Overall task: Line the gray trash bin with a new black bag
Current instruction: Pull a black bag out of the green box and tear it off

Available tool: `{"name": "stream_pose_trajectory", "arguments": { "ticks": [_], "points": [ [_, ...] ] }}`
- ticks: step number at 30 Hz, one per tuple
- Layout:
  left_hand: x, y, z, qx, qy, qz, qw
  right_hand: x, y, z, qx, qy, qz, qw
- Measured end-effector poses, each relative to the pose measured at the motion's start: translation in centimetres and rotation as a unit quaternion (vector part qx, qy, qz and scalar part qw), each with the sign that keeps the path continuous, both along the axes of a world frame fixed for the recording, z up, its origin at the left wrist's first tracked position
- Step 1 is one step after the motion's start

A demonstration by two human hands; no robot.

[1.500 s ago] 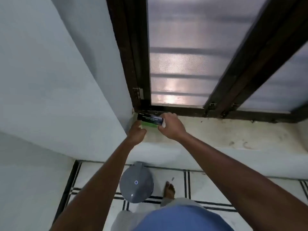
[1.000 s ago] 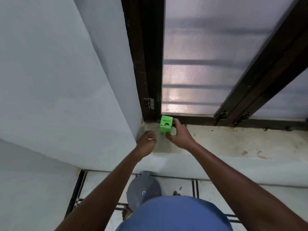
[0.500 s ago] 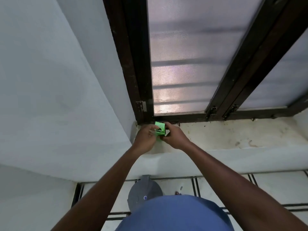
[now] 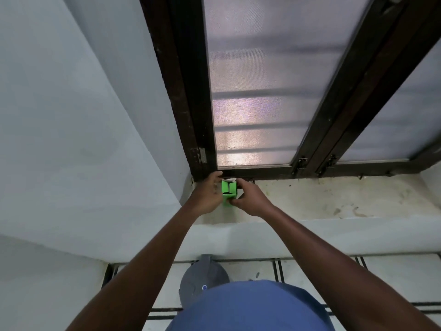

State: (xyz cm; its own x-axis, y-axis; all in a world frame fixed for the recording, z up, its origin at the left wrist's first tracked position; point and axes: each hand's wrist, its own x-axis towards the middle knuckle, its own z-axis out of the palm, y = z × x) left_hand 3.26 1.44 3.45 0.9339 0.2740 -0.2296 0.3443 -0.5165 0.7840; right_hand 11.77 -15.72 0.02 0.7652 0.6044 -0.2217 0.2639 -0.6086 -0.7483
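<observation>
A small bright green box (image 4: 228, 191) stands upright at the left end of the window sill (image 4: 334, 201), its top flaps open and something dark showing inside. My left hand (image 4: 207, 195) grips its left side and my right hand (image 4: 249, 198) grips its right side, fingers at the open top. The gray trash bin (image 4: 202, 280), round with its lid shut and a small blue dot on it, stands on the floor below the sill, partly hidden by my blue shirt. No black bag is visibly out of the box.
A dark wooden window frame (image 4: 188, 103) with frosted panes rises behind the sill. A white wall (image 4: 71, 139) closes the left side. The tiled floor (image 4: 393, 275) with black lines lies below, to the right of the bin.
The green box was turned from lying on its side to standing upright. Both hands have closed around it, and its top flaps now stand open.
</observation>
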Motion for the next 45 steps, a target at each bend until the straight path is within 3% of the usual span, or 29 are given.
{"name": "stream_pose_trajectory", "arguments": {
  "ticks": [8,13,16,21,25,27,32,35,40,45],
  "points": [
    [-0.3,0.3,-1.4,0.046,-0.014,-0.044,0.998,0.0,-0.7,-0.2,0.023,0.045,-0.034,0.998],
    [-0.5,0.5,-1.6,0.054,-0.025,-0.026,0.998,-0.3,-0.8,0.9,0.053,0.094,-0.117,0.987],
    [-0.6,0.3,-1.6,0.051,-0.03,-0.026,0.998,-0.1,0.0,2.3,0.049,0.037,-0.142,0.988],
    [-0.5,-0.1,-1.5,0.041,-0.024,-0.022,0.999,0.4,1.5,3.8,-0.089,-0.045,-0.069,0.993],
    [-0.8,0.1,-1.4,0.036,-0.023,-0.024,0.999,0.5,2.0,5.1,-0.127,-0.086,-0.047,0.987],
    [-0.8,0.0,-1.4,0.037,-0.026,-0.025,0.999,0.7,1.7,5.2,-0.104,-0.073,-0.055,0.99],
    [-1.0,0.5,-1.2,0.042,-0.031,-0.032,0.998,1.1,-0.6,3.7,0.06,0.047,-0.139,0.987],
    [-1.0,0.6,-1.1,0.084,-0.031,-0.082,0.993,0.6,-1.9,2.3,0.08,0.039,-0.135,0.987],
    [-0.2,0.5,-0.1,0.23,-0.011,-0.166,0.959,-0.7,-1.8,1.4,0.088,0.032,-0.118,0.989],
    [0.3,0.3,1.1,0.302,-0.013,-0.181,0.936,-1.3,-1.8,1.4,0.089,0.044,-0.106,0.989]
  ]
}}
